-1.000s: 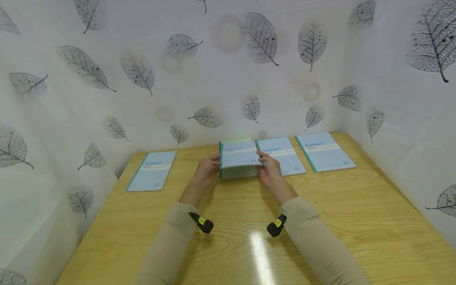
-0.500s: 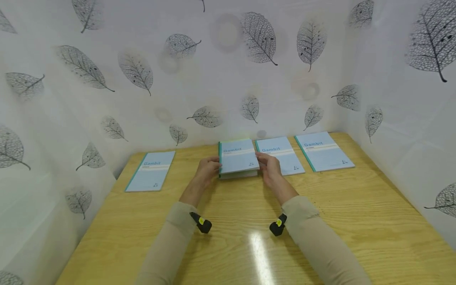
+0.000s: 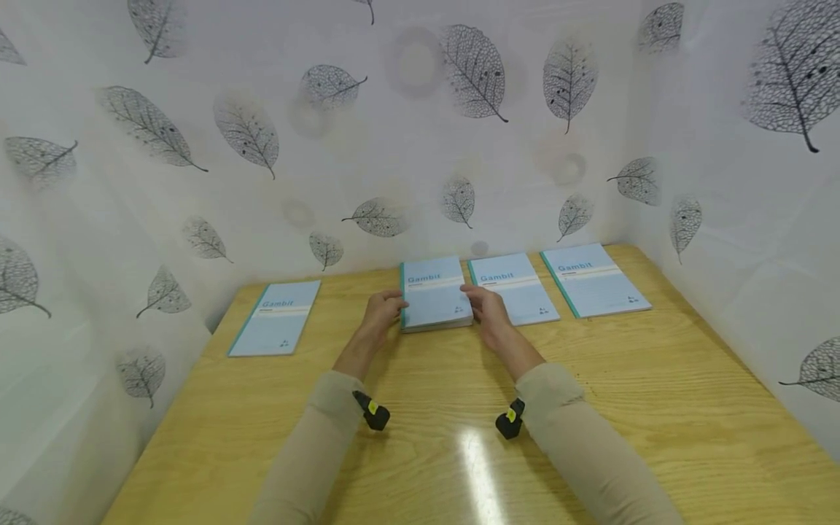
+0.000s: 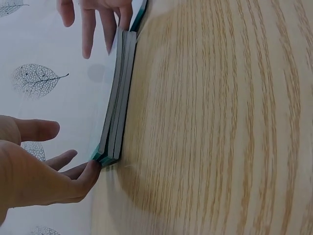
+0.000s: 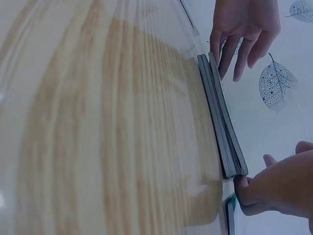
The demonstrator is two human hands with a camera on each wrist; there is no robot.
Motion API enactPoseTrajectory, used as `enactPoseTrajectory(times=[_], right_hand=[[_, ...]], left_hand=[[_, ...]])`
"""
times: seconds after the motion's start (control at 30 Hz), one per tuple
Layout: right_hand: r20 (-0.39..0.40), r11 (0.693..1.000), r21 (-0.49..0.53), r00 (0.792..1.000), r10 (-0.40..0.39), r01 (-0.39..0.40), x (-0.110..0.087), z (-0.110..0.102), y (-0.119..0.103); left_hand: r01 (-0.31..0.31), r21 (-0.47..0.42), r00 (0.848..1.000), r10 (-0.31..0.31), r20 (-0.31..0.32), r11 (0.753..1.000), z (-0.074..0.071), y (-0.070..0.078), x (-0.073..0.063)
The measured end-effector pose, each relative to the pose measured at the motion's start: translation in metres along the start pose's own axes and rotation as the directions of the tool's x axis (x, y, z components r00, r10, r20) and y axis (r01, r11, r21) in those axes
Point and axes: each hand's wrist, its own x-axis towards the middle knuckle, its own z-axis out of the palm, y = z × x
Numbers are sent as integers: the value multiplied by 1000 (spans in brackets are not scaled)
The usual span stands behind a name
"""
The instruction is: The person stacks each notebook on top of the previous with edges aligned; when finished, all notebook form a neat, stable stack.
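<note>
A stack of pale blue "Gambit" notebooks (image 3: 433,292) with green spines lies at the back middle of the table. My left hand (image 3: 382,315) is at its spine side, fingertips touching the near corner in the left wrist view, thumb held apart. On the opposite side, my right hand (image 3: 491,313) touches the right edge with its fingers, its thumb raised in the right wrist view. Page edges of the stack (image 4: 121,98) face the wrist cameras. The top notebook (image 5: 225,112) sits slightly apart from those beneath it.
To the right lie a notebook (image 3: 518,292) close beside the stack and another notebook (image 3: 597,281) farther along. A single notebook (image 3: 275,321) lies at the left. A leaf-patterned white curtain (image 3: 407,146) surrounds the wooden table (image 3: 420,437) at the back and sides.
The top notebook, tilted up with a gap beneath its front edge a second ago, has come down onto the stack. Both hands have stayed at its sides.
</note>
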Motion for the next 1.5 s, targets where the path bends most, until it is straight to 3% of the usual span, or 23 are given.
enactPoseTrajectory(times=[0.4,0.5,0.6,0.77,0.93,1.03,1.13,1.27,1.37,1.5], right_hand=[[69,997,-75,997,26,-21,-2,3,2],[74,995,-101,997,18,-11,-4,4,1],[92,996,-71,994,-55,62,-5,11,0],[129,983,94,978,-166,155,-5,30,5],[190,975,190,970,-152,116,-7,55,15],[239,978,191,963,-123,78,-8,67,22],[292,984,177,953,-84,32,-9,78,28],[321,987,162,946,-47,-6,-9,94,35],[335,985,171,942,-27,-33,-10,106,40],[349,977,199,937,8,-82,-12,122,48]], left_hand=[[-13,1,999,13,-38,1000,1,-2,-2],[-15,-5,1000,15,-25,1000,-7,-4,-2],[-27,0,999,27,-26,1000,-20,-2,-6],[-47,68,999,48,-24,997,-55,-2,-14],[-44,187,998,51,-32,981,-107,-5,-23],[-39,229,997,54,-56,973,-137,-4,-26],[-26,204,991,52,-122,979,-168,-3,-29],[0,116,971,28,-238,993,-204,-7,-31],[41,65,951,-19,-308,997,-225,-15,-32],[58,32,937,-43,-346,998,-246,-27,-35]])
